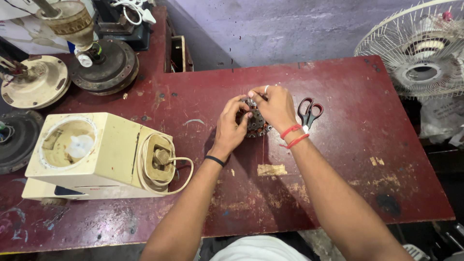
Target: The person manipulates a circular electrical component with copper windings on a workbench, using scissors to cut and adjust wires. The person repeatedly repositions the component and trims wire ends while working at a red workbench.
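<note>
Both hands are working close together over the middle of the dark red counter (338, 96), a little toward its far edge. The left hand (231, 126) is cupping a small motor core (254, 123), a stubby dark metal piece with copper-coloured winding showing at its lower side, and its fingers (240, 112) are curling round the core's left flank, pressed against it. The right hand (276, 107) is sitting on top and to the right of the core, covering much of it; its thumb and forefinger are pinched together at the core's far upper edge, apparently on a thin wire, though the strand itself is too fine to make out there. A faint thin line is dropping from the core toward the near edge of the counter, which may be that wire trailing.

So the core is lying right between the two hands, touching both, the left one bearing it from the side and the right one working from above. Its long axis cannot be judged under the fingers.

Just beside the right wrist, toward the right edge, a pair of red-and-black scissors (309, 113) is lying with the handles pointing to the far edge; the right hand is plainly the nearer one to them. Well apart, by the left edge, a cream mixer base (104, 154) is lying with its cord wound on its end. Fan motor housings (104, 65) are sitting at the far left corner, and a white fan cage (420, 48) is standing beyond the far right corner.
</note>
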